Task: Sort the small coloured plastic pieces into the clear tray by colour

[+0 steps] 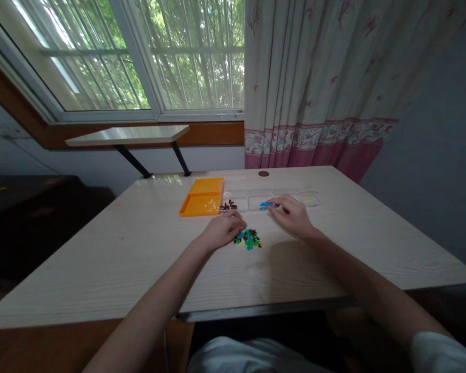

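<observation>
A small pile of mixed green, blue, dark brown and yellow pieces (249, 239) lies on the table. My left hand (224, 229) rests at its left edge, fingers curled together; whatever they hold is hidden. My right hand (291, 213) is over a clear compartment tray (252, 198), its thumb and fingers pinched beside several blue pieces (265, 205). Whether a piece sits between those fingertips is too small to make out. Dark brown pieces (229, 205) fill part of the left compartment, and a few yellow pieces (308, 199) lie in one at the right.
An open orange case (199, 205) with small white pieces (212, 206) stands left of the tray. A raised shelf (128, 135) on black legs is at the table's back left. Behind the table (140, 264) are a window and a curtain (295, 93).
</observation>
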`<state>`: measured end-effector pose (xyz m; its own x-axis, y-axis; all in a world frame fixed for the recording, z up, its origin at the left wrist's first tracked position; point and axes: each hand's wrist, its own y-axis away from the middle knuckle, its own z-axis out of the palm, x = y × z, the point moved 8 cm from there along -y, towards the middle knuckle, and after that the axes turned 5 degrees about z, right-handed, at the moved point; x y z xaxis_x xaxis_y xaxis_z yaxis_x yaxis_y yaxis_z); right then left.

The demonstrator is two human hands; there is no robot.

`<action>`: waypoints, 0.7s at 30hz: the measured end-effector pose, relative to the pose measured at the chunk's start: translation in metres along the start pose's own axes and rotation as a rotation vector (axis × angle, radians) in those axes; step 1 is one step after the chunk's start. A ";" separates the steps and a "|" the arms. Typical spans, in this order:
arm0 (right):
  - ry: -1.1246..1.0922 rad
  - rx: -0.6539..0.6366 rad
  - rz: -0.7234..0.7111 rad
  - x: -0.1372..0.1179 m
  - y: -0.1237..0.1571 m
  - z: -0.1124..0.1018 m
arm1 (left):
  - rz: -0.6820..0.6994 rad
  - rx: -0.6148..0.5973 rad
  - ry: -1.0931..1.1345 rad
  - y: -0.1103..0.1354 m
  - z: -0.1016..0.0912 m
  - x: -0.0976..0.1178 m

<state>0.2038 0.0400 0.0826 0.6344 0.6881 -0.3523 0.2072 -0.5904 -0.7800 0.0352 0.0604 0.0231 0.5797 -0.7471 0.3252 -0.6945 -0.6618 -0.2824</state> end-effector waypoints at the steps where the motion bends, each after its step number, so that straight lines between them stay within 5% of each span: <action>1: -0.004 0.008 -0.008 -0.001 0.000 -0.001 | -0.001 0.003 -0.008 0.000 0.000 -0.001; 15: -0.004 0.055 -0.041 -0.004 -0.001 -0.006 | -0.015 -0.034 -0.072 0.001 0.001 -0.001; 21: 0.123 0.005 0.131 0.025 0.001 0.005 | 0.001 -0.044 -0.036 0.000 0.001 0.001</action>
<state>0.2162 0.0581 0.0709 0.7422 0.5484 -0.3852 0.1134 -0.6693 -0.7343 0.0361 0.0600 0.0229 0.5935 -0.7498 0.2923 -0.7123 -0.6585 -0.2429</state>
